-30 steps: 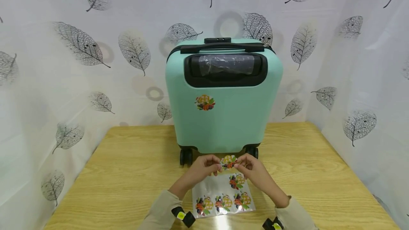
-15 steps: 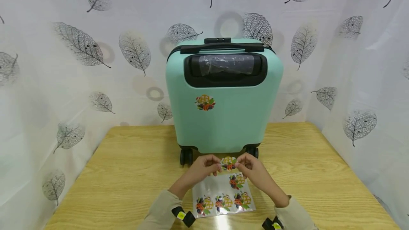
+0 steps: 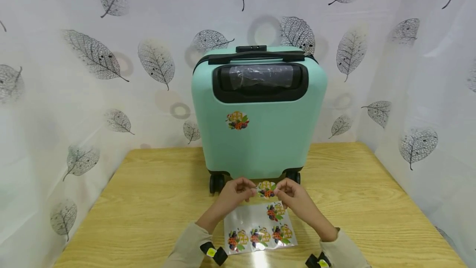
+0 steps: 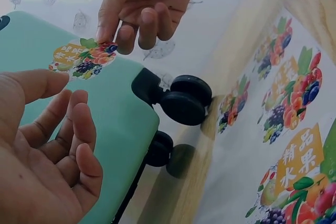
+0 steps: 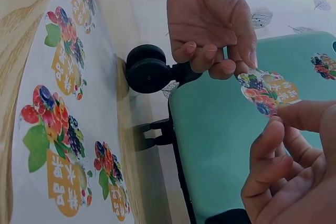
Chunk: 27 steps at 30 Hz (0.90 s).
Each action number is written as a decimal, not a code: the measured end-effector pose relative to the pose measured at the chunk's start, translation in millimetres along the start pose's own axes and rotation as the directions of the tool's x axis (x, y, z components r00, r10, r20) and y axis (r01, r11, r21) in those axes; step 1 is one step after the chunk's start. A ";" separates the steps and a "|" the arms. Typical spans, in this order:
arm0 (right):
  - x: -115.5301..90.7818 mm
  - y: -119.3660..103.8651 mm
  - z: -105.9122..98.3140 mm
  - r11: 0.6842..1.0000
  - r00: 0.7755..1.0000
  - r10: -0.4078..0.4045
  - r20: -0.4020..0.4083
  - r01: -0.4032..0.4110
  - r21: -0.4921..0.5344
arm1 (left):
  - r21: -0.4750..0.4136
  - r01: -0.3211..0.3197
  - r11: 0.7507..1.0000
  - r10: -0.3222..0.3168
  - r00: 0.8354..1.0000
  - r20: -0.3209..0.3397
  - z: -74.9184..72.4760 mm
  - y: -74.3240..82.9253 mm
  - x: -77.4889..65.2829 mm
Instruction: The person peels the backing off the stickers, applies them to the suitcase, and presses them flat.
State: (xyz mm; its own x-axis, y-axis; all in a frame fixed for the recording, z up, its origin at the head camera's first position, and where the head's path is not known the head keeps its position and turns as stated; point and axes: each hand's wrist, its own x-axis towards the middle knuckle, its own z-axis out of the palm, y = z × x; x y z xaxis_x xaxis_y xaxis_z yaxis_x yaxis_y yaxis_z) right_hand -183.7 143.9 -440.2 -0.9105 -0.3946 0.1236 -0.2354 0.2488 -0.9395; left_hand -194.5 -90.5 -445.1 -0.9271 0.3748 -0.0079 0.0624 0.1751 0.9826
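Note:
A small fruit sticker (image 3: 266, 189) is held up in front of the suitcase's foot, over the far edge of the sticker sheet (image 3: 247, 220). My left hand (image 3: 234, 193) pinches its left edge and my right hand (image 3: 293, 197) its right edge, thumb against forefinger. In the left wrist view the sticker (image 4: 84, 59) spans the gap between both hands' fingertips, printed side showing. The right wrist view shows the same sticker (image 5: 266, 92) between the two pinches. Behind stands a mint-green suitcase (image 3: 275, 139), upright, with one fruit sticker (image 3: 237, 120) stuck on its left front.
Several fruit stickers (image 3: 260, 237) lie on the sheet's front row and right side. The suitcase rests on black wheels (image 3: 217, 183) on a wooden table (image 3: 148, 202). A leaf-print curtain (image 3: 148, 11) surrounds the table at the back and sides.
Both hands keep their pinch on the sticker, which tilts slightly between them. The left fingers rise a touch. The head view shifts a little.

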 end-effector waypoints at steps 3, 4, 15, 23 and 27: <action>-0.5 -1.6 -0.1 1.000 1.000 0.001 0.007 -0.001 0.012 | 0.006 -0.003 1.000 0.003 1.000 0.012 0.4 0.6 -1.0; -0.5 -2.2 -0.2 1.000 1.000 0.001 0.009 -0.001 0.013 | 0.009 -0.006 1.000 0.005 1.000 0.016 0.5 0.7 -1.2; 0.8 -10.4 -4.1 1.000 1.000 -0.010 -0.011 0.010 0.007 | 0.050 -0.070 0.996 0.071 0.997 -0.025 -2.2 8.5 -0.4; 0.0 -18.4 -5.0 0.999 1.000 -0.023 -0.007 0.023 0.027 | 0.035 -0.088 0.996 0.088 0.996 0.005 -1.5 17.3 -1.1; 0.2 -22.2 -6.8 0.999 0.999 -0.036 -0.015 0.036 0.033 | 0.034 -0.110 0.993 0.109 0.994 0.021 -2.8 22.1 -2.6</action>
State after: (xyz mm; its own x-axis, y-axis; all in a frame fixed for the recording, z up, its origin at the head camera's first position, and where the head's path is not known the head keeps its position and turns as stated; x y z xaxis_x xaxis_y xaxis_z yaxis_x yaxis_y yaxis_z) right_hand -180.9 144.3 -417.1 -0.9063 -0.3904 0.1619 -0.2569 0.2047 -0.9445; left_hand -191.7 -90.2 -422.9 -0.9067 0.4109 0.0955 0.1763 0.1634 0.9707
